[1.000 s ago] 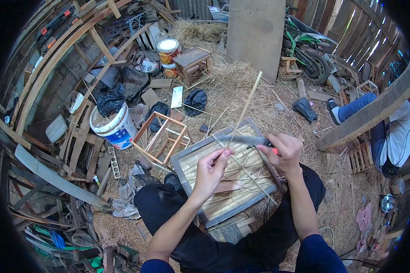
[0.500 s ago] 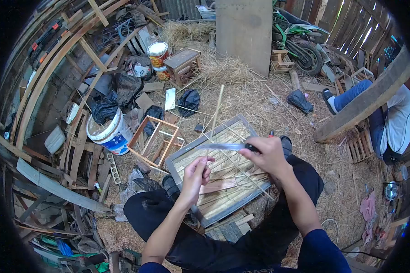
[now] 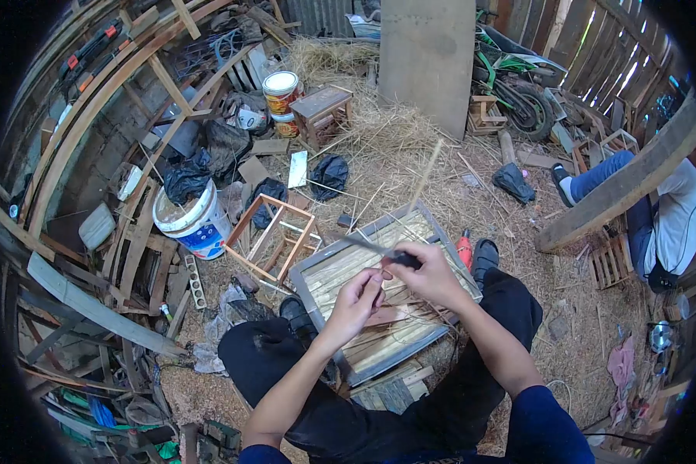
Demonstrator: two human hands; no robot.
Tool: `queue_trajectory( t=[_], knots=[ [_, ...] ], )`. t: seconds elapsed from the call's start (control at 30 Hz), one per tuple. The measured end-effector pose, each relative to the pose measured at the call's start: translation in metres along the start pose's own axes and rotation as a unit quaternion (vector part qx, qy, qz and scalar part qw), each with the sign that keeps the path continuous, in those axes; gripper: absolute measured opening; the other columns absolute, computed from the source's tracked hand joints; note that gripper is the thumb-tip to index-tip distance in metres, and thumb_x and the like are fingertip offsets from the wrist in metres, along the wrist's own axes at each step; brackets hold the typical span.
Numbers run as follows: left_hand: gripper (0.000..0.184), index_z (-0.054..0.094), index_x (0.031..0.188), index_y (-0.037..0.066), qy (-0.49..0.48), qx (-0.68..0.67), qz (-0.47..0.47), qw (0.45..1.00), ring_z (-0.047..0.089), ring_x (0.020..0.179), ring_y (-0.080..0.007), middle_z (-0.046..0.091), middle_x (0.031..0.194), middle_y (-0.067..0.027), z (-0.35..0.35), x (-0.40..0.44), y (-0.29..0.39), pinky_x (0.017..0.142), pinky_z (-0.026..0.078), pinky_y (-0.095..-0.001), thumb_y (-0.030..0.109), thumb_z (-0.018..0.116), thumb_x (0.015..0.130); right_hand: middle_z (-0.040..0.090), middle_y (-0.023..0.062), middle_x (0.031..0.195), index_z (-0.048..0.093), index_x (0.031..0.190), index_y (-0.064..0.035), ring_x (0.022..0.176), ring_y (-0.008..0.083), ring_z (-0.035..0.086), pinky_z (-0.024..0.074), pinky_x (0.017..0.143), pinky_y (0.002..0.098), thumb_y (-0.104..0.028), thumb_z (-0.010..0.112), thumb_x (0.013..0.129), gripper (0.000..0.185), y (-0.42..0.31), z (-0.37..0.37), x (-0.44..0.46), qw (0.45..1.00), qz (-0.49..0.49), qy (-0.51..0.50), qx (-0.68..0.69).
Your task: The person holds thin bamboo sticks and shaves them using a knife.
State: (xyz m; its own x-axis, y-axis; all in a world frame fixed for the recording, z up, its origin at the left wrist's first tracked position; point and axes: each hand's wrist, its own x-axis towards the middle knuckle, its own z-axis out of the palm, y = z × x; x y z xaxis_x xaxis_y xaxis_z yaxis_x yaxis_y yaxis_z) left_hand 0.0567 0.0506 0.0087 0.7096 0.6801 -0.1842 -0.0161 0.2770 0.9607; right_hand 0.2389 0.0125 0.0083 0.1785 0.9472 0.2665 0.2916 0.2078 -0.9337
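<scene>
A knife (image 3: 361, 244) with a black handle is gripped in my right hand (image 3: 429, 274), its blade pointing left across the framed panel. My left hand (image 3: 356, 303) is closed in a pinch, its fingertips meeting the right hand's fingers near the knife handle. A thin pale strip (image 3: 426, 175), blurred at its far end, rises from the left fingertips; its lower part is hidden behind the knife and hands. Beneath both hands lies the grey-framed panel (image 3: 345, 371) of pale slats, with several loose thin strips on it between my legs.
A red tool (image 3: 464, 249) lies beside my right shoe (image 3: 485, 259). A small wooden frame (image 3: 261, 240) stands left of the panel, near a white bucket (image 3: 201, 228). Straw covers the floor. A person (image 3: 673, 209) sits at the right behind a slanted beam (image 3: 622, 189).
Both hands have come together over the panel. The knife has moved left and tilted, and the pale strip now leans right. The view has shifted slightly.
</scene>
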Motion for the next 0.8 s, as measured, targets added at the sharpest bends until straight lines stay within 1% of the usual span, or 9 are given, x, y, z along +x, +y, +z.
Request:
queue_trajectory(
  t=[0.03, 0.17, 0.27, 0.37, 0.43, 0.47, 0.57, 0.67, 0.8],
  knots=[
    [0.029, 0.056, 0.117, 0.005, -0.005, 0.013, 0.014, 1.0, 0.035, 0.059, -0.0032, 0.041, 0.069, 0.0051, -0.002, 0.0, 0.0, 0.052, 0.027, -0.0197, 0.031, 0.046, 0.106, 0.063, 0.0036, 0.069, 0.069, 0.095, -0.0001, 0.063, 0.0065, 0.055, 0.0432, 0.056, 0.027, -0.014, 0.073, 0.086, 0.017, -0.001, -0.006, 0.001, 0.999, 0.036, 0.004, -0.033],
    [0.031, 0.06, 0.11, 0.004, 0.006, 0.074, 0.023, 0.997, 0.035, 0.06, -0.0035, 0.04, 0.068, 0.0058, -0.007, -0.004, -0.004, 0.054, 0.028, -0.0205, 0.032, 0.046, 0.107, 0.058, -0.0062, 0.071, 0.069, 0.095, 0.0012, 0.063, 0.0023, 0.047, 0.036, 0.054, 0.0216, -0.015, 0.07, 0.092, 0.016, 0.008, -0.014, 0.012, 0.989, 0.034, 0.14, 0.011],
    [0.032, 0.061, 0.111, 0.005, 0.001, 0.089, 0.018, 0.996, 0.036, 0.061, -0.0031, 0.039, 0.069, 0.0068, -0.013, -0.005, -0.005, 0.054, 0.029, -0.0207, 0.032, 0.045, 0.107, 0.056, -0.0066, 0.071, 0.068, 0.095, 0.0008, 0.063, 0.0016, 0.045, 0.0351, 0.054, 0.0213, -0.017, 0.072, 0.092, 0.018, 0.008, -0.012, 0.012, 0.991, 0.03, 0.128, 0.036],
    [0.031, 0.06, 0.113, 0.005, 0.024, 0.106, 0.046, 0.993, 0.035, 0.061, -0.0023, 0.038, 0.069, 0.0076, -0.013, -0.006, -0.011, 0.053, 0.027, -0.0201, 0.032, 0.045, 0.107, 0.056, -0.0049, 0.069, 0.068, 0.096, -0.0007, 0.063, 0.0019, 0.046, 0.036, 0.054, 0.0216, -0.017, 0.072, 0.091, 0.018, 0.002, -0.004, 0.002, 0.998, 0.057, 0.027, 0.027],
    [0.032, 0.06, 0.114, 0.003, 0.023, 0.099, 0.019, 0.995, 0.039, 0.067, -0.0038, 0.042, 0.072, 0.0054, -0.01, -0.008, -0.001, 0.059, 0.034, -0.0208, 0.03, 0.045, 0.107, 0.058, -0.0034, 0.069, 0.067, 0.098, -0.0013, 0.064, 0.0026, 0.047, 0.0377, 0.055, 0.0223, -0.017, 0.073, 0.09, 0.019, -0.014, 0.0, 0.0, 0.999, 0.046, -0.02, 0.014],
    [0.032, 0.06, 0.114, 0.001, 0.023, 0.095, 0.005, 0.995, 0.041, 0.07, -0.0046, 0.043, 0.074, 0.0043, -0.009, -0.009, 0.003, 0.063, 0.037, -0.0212, 0.029, 0.046, 0.107, 0.058, -0.0033, 0.069, 0.067, 0.098, -0.0011, 0.064, 0.0027, 0.048, 0.038, 0.055, 0.0222, -0.017, 0.073, 0.09, 0.019, -0.013, 0.0, -0.001, 0.999, 0.044, -0.016, 0.014],
    [0.031, 0.057, 0.118, 0.006, -0.006, 0.054, 0.013, 0.998, 0.03, 0.058, -0.0033, 0.034, 0.067, 0.0083, -0.005, -0.009, 0.007, 0.053, 0.025, -0.0211, 0.031, 0.041, 0.108, 0.059, -0.003, 0.07, 0.067, 0.098, -0.0005, 0.064, 0.003, 0.048, 0.0384, 0.055, 0.0221, -0.016, 0.073, 0.09, 0.019, -0.011, 0.0, -0.001, 0.999, 0.036, 0.013, 0.02],
    [0.031, 0.056, 0.117, 0.006, -0.011, 0.026, 0.005, 1.0, 0.029, 0.057, -0.0036, 0.033, 0.066, 0.0084, -0.004, -0.007, 0.002, 0.052, 0.024, -0.0215, 0.031, 0.04, 0.108, 0.059, -0.003, 0.07, 0.066, 0.097, -0.0002, 0.064, 0.0031, 0.048, 0.0379, 0.055, 0.0225, -0.017, 0.071, 0.091, 0.019, -0.01, -0.003, 0.005, 0.996, 0.016, 0.082, 0.038],
    [0.028, 0.056, 0.114, 0.006, 0.004, 0.033, 0.013, 0.999, 0.032, 0.059, -0.0034, 0.037, 0.069, 0.0067, -0.001, -0.004, 0.004, 0.054, 0.027, -0.0211, 0.029, 0.042, 0.108, 0.064, 0.0041, 0.075, 0.066, 0.101, -0.0007, 0.066, 0.0068, 0.056, 0.0431, 0.057, 0.0257, -0.021, 0.071, 0.091, 0.024, -0.014, -0.012, 0.004, 0.996, 0.061, 0.042, -0.044]
  ],
)
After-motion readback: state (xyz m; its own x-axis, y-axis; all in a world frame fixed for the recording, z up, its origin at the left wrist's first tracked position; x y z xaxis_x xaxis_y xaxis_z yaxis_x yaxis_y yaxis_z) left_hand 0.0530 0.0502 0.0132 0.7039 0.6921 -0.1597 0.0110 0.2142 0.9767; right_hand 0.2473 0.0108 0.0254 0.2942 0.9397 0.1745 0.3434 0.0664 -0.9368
